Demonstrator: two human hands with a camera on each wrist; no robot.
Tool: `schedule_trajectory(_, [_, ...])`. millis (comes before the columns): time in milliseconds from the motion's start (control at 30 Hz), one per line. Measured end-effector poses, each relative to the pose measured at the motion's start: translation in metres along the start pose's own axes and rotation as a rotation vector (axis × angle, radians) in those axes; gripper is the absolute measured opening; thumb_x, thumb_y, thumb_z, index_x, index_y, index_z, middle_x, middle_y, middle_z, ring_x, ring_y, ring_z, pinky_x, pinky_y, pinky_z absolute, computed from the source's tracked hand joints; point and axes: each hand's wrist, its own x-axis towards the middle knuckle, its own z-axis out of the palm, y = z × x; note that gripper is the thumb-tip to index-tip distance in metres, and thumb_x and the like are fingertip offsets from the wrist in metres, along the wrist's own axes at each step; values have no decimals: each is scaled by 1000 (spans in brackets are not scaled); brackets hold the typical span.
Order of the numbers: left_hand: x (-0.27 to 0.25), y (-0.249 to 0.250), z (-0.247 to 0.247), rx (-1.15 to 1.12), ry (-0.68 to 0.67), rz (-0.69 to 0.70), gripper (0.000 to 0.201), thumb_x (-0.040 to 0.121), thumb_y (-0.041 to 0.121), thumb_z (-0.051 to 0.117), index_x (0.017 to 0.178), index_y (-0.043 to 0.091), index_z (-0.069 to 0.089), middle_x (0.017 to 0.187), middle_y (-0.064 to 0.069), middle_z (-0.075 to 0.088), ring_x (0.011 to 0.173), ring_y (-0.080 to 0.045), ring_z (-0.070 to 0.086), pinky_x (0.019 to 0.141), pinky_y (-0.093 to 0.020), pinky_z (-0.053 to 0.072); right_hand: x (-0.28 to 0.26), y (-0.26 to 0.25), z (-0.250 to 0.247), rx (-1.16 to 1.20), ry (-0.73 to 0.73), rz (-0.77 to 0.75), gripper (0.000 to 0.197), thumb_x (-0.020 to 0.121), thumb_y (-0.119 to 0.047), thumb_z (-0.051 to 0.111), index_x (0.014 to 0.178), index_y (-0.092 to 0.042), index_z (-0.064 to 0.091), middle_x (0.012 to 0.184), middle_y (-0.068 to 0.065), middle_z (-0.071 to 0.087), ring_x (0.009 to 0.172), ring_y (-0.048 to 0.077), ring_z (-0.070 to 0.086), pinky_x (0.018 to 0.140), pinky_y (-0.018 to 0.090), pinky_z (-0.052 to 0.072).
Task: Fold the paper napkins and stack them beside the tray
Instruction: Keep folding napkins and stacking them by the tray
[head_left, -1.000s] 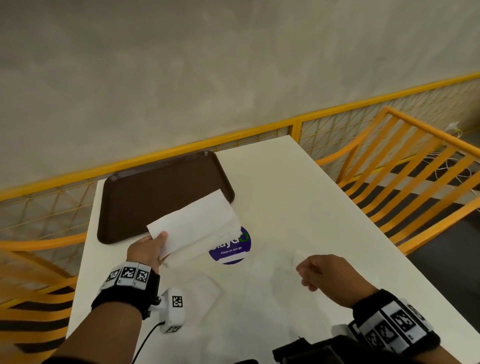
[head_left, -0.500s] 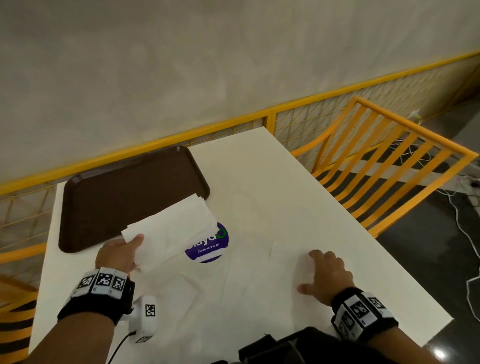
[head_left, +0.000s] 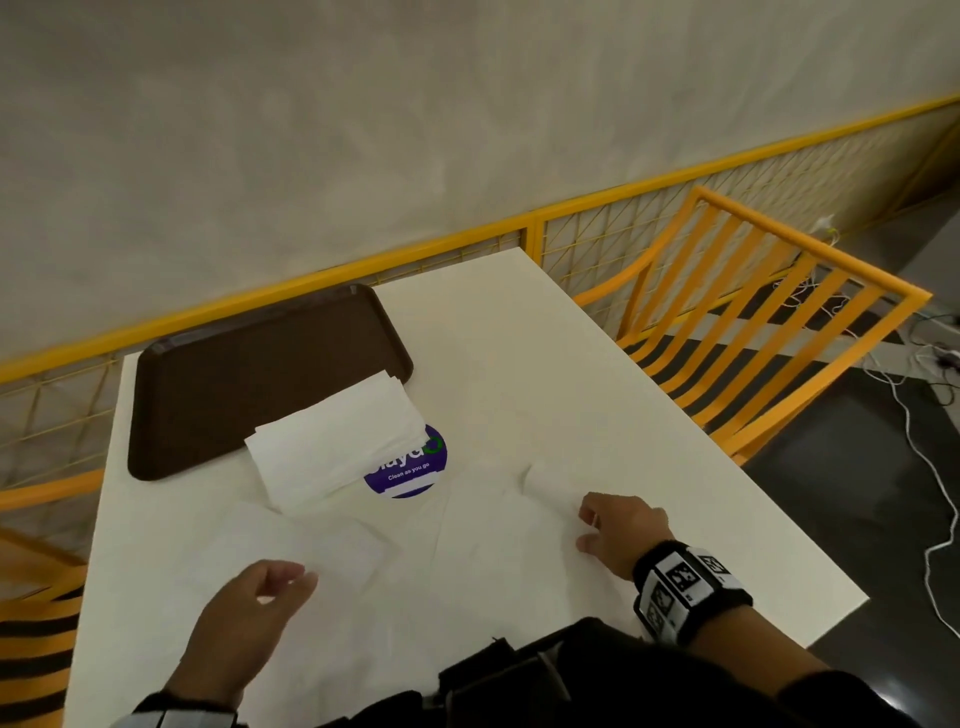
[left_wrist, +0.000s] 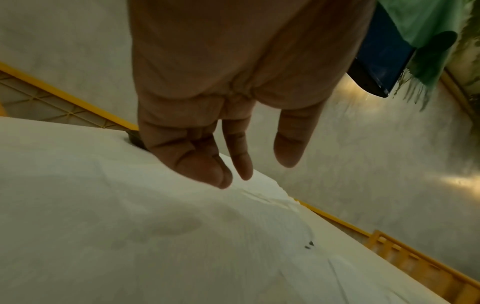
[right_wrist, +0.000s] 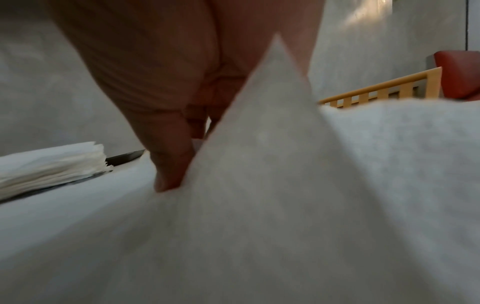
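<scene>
Head view: a white worktop (head_left: 545, 364) carries a brown tray (head_left: 249, 384) at its far left corner. A stack of folded napkins (head_left: 337, 447) lies just beside the tray's near edge, overlapping the tray rim slightly and partly covering a round purple sticker (head_left: 415, 473). Unfolded napkins lie flat on the worktop nearer the person; their white edges are faint against the surface. The left hand (head_left: 244, 618) hovers over one unfolded napkin (head_left: 291, 540), fingers loosely curved, holding nothing. The right hand (head_left: 618, 535) rests on a second unfolded napkin (head_left: 498, 551) at its right edge, fingers bent down onto the paper. A yellow chair (head_left: 753, 338) stands at the right of the worktop, and a yellow railing (head_left: 311, 291) runs along the wall behind.

Left wrist view: the left hand (left_wrist: 233, 102) hangs above white paper, fingers relaxed and slightly apart, thumb clear of them. No paper is between the fingers.

Right wrist view: the right hand (right_wrist: 176, 102) has its fingertips (right_wrist: 168, 181) pressed down on the paper, and a corner of the unfolded napkin (right_wrist: 272, 144) stands up in a peak against the fingers. Whether the thumb pinches that corner cannot be told. The stack of folded napkins (right_wrist: 52, 164) lies to the left, with the tray's dark edge (right_wrist: 127, 157) behind it.
</scene>
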Motion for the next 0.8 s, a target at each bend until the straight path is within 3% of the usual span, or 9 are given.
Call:
schedule_trajectory(100, [-16,-12,3,26,-21,-8,7,83,22,73,85,18,69,88,-3,69,76,-25,59,83,-43,49,-1,-1,-1,-20,109,-48,8,95,-37,50,89,-32,48,96,-8,63,90,16,56,89,33,34])
schedule_trajectory(233, [-26,-20,2,97,0,25,8,83,25,72,85,19,68,87,-2,69,76,-22,59,80,-39,47,-1,0,-8,20,231,-74,21,97,-43,46,94,-28,60,96,-6,68,94,19,61,88,34,41])
schedule_trajectory(400, [-33,-28,5,305,-108,85,9,86,36,67,87,27,66,94,4,66,92,-11,59,79,-30,43,-1,2,-22,237,307,-103,13,87,-40,66,82,-28,68,88,-6,69,86,17,62,83,36,50])
schedule_trajectory(533, [-36,-35,10,351,-160,81,13,86,40,66,90,28,65,98,4,66,95,-9,59,81,-28,44,-2,3,-30,304,294,-130,23,79,-36,77,65,-32,59,80,-8,63,80,15,59,73,29,49])
schedule_trajectory(700, [-39,-29,9,358,-136,96,13,87,40,65,90,28,64,97,5,65,93,-8,59,77,-27,41,-3,4,-37,279,450,-166,17,83,-35,72,75,-23,64,79,-6,61,77,17,57,74,32,49])
schedule_trajectory(800, [-40,-22,5,347,-111,118,13,87,39,64,92,27,65,97,7,66,92,-8,59,77,-27,41,-6,2,-45,266,542,-272,11,88,-27,67,82,-19,65,76,-4,63,71,19,59,69,30,48])
